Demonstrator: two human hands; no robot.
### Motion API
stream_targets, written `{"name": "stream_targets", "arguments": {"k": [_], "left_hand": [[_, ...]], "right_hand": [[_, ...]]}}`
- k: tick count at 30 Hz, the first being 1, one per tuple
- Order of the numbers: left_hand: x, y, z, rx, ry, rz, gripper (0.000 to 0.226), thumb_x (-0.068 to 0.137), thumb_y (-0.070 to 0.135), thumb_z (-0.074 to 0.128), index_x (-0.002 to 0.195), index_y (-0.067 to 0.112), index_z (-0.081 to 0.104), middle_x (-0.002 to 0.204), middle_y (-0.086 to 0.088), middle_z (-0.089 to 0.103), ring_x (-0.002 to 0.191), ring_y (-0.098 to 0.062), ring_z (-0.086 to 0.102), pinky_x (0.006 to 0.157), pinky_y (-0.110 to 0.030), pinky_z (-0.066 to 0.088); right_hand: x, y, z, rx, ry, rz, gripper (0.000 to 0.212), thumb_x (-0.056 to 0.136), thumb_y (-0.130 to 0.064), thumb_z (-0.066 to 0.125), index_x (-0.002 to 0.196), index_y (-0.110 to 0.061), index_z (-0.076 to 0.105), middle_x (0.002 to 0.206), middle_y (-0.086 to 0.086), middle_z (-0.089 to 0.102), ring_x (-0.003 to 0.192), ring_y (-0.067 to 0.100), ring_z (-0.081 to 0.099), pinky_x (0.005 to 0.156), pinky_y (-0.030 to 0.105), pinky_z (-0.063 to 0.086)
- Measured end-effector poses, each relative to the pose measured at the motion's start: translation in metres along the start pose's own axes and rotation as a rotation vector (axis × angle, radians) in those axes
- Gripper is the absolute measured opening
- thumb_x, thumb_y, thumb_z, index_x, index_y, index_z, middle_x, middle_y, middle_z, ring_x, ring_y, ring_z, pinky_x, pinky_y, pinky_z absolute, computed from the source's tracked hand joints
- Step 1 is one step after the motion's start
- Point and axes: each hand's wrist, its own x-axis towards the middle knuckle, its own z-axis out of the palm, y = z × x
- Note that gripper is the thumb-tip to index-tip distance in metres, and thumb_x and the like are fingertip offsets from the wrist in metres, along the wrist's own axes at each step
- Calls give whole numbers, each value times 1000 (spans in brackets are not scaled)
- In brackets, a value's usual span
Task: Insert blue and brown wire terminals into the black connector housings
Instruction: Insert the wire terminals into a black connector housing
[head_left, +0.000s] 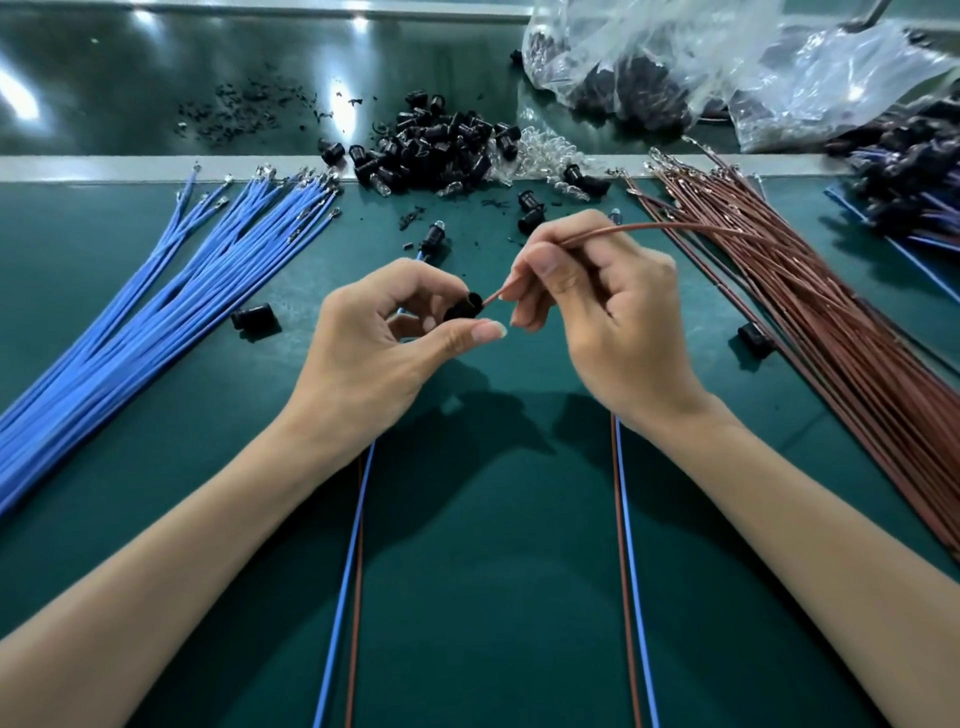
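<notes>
Head view: a small black housing (464, 307), a glossy plastic cylinder with an open mouth, is pinched between the thumb and curled fingers of the left hand (379, 332). A thin brown wire (639, 227) is pinched near its end by the thumb and forefinger of the right hand (613, 312). Its tip is set at the housing's mouth, and the rest arcs away past the right knuckles. Whether the terminal is seated cannot be told.

Outside the left hand, a fanned bundle of smooth blue wires (156, 312) is laid out, with metal terminals at the far ends. Outside the right hand lies a bundle of brown wires (831, 312). Beyond both sets of fingertips, a heap of black housings (441, 145) is seen, with clear glassy bulbs (540, 145) just beside it. Farther beyond the right hand, a crinkled clear plastic bag (701, 67) is noted. From under each wrist a blue and brown wire pair (631, 571) runs over the matte green mat (493, 519).
</notes>
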Motion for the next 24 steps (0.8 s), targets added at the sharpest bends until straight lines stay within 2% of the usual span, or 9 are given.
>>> {"name": "stream_targets", "arguments": {"k": [6, 10, 14, 17, 19, 22, 24], "left_hand": [[0, 1, -1, 85, -31, 42, 15, 70, 35, 70, 81, 26, 67, 73, 5, 54, 63, 1, 47, 60, -9, 35], [0, 3, -2, 141, -86, 59, 14, 70, 33, 71, 82, 26, 67, 77, -10, 58, 58, 0, 44, 58, -10, 35], [-2, 3, 0, 168, -115, 62, 18, 72, 33, 70, 85, 20, 69, 75, -8, 58, 49, 1, 41, 53, -8, 32], [-2, 3, 0, 145, -117, 43, 11, 75, 34, 68, 82, 26, 68, 73, -2, 58, 49, -1, 40, 52, -10, 32], [-2, 3, -1, 149, -138, 44, 6, 76, 34, 67, 80, 29, 68, 72, -5, 58, 48, -2, 38, 51, -11, 30], [-2, 5, -2, 139, -139, 34, 7, 77, 34, 66, 81, 29, 69, 71, -5, 57, 46, -2, 33, 48, -12, 27], [-3, 5, -1, 114, -114, 11, 12, 77, 34, 65, 83, 25, 70, 68, 1, 55, 44, -2, 33, 47, -9, 25]], "right_hand": [[-1, 0, 0, 18, -32, 38, 11, 95, -3, 51, 88, -9, 58, 68, 1, 61, 53, 9, 57, 56, 17, 46], [-1, 2, 3, 23, -141, 155, 17, 93, -6, 56, 81, -16, 62, 64, -13, 57, 52, 1, 52, 55, 12, 43], [2, 4, -1, 52, -187, 248, 19, 91, -9, 60, 77, -20, 66, 60, -14, 58, 51, 2, 49, 55, 15, 43], [3, 4, -2, 125, -189, 247, 18, 90, -7, 60, 76, -17, 67, 59, -12, 59, 51, 5, 49, 54, 16, 43], [3, 5, -2, 123, -221, 240, 17, 90, -7, 61, 77, -15, 68, 62, -13, 62, 52, 5, 49, 54, 16, 41], [2, 8, -3, 110, -254, 277, 9, 89, -9, 63, 90, -5, 71, 69, -13, 66, 56, 10, 49, 54, 19, 40], [3, 5, -4, 264, -190, 321, 18, 88, -12, 62, 104, -6, 64, 68, -10, 64, 56, 12, 51, 54, 19, 43]]}}
